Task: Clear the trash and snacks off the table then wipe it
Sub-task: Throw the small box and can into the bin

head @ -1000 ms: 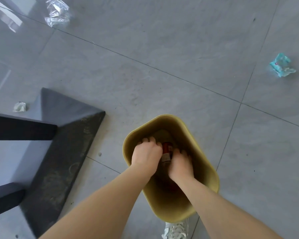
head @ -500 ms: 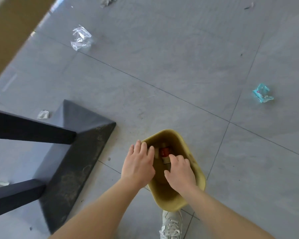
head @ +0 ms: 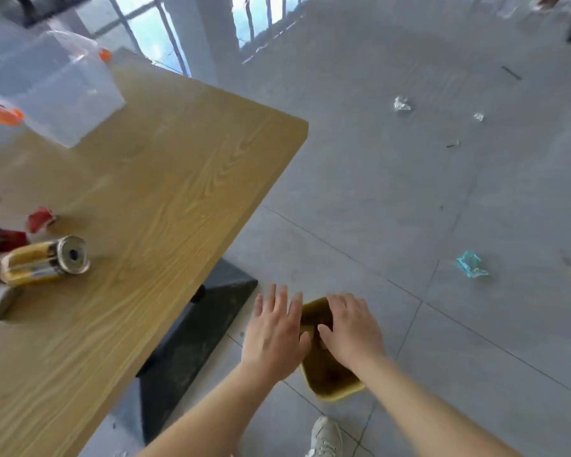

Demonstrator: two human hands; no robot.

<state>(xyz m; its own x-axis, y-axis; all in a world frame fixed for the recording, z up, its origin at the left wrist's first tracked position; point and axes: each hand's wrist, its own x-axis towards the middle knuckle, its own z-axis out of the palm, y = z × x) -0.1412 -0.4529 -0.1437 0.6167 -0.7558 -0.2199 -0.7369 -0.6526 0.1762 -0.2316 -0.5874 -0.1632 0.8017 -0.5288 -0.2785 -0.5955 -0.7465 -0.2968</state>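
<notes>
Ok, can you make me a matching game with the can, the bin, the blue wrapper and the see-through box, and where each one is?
Things: 1 can; 2 bin; 3 blue wrapper; 4 see-through box.
Places: A floor, far right; B far end of the table; C sideways on the table; D floor, below left hand and right hand.
Pairs: 1-C, 2-D, 3-A, 4-B.
</notes>
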